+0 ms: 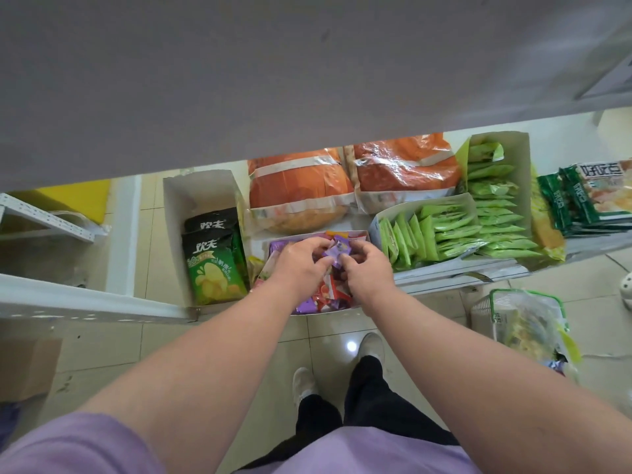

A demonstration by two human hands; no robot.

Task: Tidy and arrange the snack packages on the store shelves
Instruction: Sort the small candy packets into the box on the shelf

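Two hands are brought together over a low shelf, and one small purple packet (337, 252) is pinched between them: the left hand (301, 265) curls round its left edge, the right hand (367, 268) round its right, presumably so that it can be turned and laid flat. Directly beneath, a white tray of small sweets (321, 302) sits at the near edge of the shelf (455, 273); its purple and red wrappers lie jumbled, so sorting seems still in hand. To the left, chip bags (213, 258) stand upright in an open carton (191, 193), faces forward so the labels can be read. To the right, green sachets (441, 230) are filed on edge in a box, with a second row of them (496, 206) stacked farther right, which keeps them compact. Farther back, two large orange bags (352, 186) are laid side by side, probably because bulk suits the rear. At the far right, dark green packs (588, 200) are piled. On the floor, near right, a clear bag (526, 323) rests apart from the shelf.
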